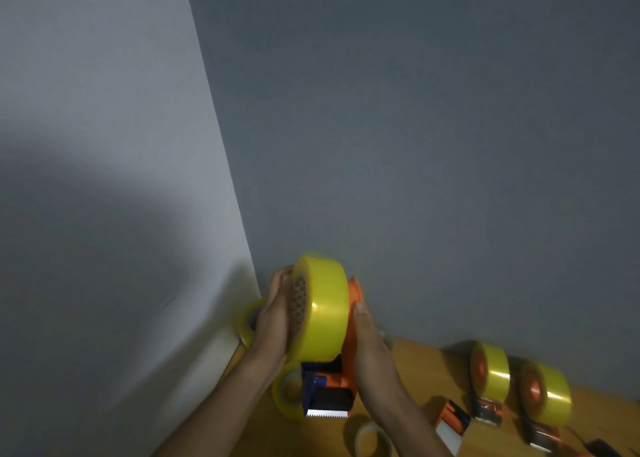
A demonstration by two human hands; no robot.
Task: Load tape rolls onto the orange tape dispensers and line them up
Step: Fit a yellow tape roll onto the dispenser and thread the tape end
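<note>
I hold an orange tape dispenser (346,377) up in front of me, its toothed metal blade pointing toward me. A yellow tape roll (323,307) sits on its hub. My left hand (275,321) presses flat against the roll's open left side. My right hand (369,345) presses against the dispenser's orange side plate on the right. Two loaded dispensers (490,377) (545,401) stand side by side on the wooden table (422,363) at the right.
A loose yellow roll (289,394) lies below the held dispenser and another (249,321) leans in the wall corner at left. A pale roll (372,439) lies at the bottom edge. An empty orange dispenser (453,422) lies beside the loaded ones. Grey walls stand close behind.
</note>
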